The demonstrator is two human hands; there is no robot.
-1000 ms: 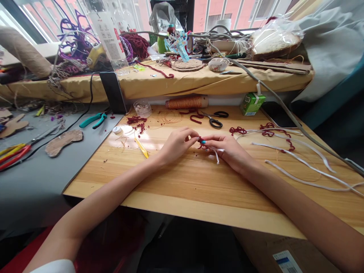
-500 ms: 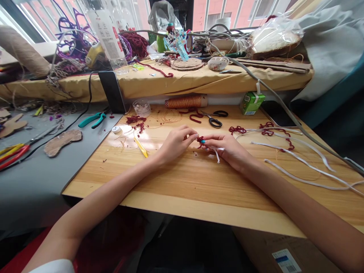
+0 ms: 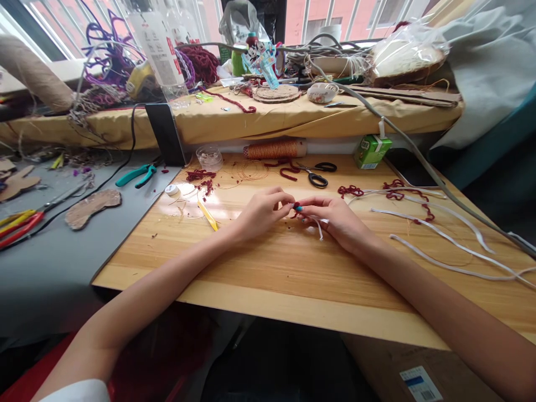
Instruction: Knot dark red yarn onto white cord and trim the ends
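Observation:
Over the middle of the wooden table, my left hand (image 3: 268, 211) and my right hand (image 3: 335, 218) meet at the fingertips. Between them is a small piece of dark red yarn (image 3: 294, 214), mostly covered by the fingers. Both hands are closed in a pinch on it. A white cord (image 3: 320, 229) hangs down from under my right hand's fingers, its end near the tabletop. Blue-green polish shows on a right fingernail. How the yarn and cord join is hidden.
Black-handled scissors (image 3: 317, 177), an orange thread cone (image 3: 274, 149) and a green drink carton (image 3: 372, 151) stand or lie behind. Red yarn pieces (image 3: 393, 190) and white cords (image 3: 444, 231) lie right. A yellow tool (image 3: 207, 215), red scraps (image 3: 201, 176) and teal pliers (image 3: 136, 175) are left.
My left fingers have moved slightly right and closed in on the red yarn, covering more of it. My right hand holds nearly still.

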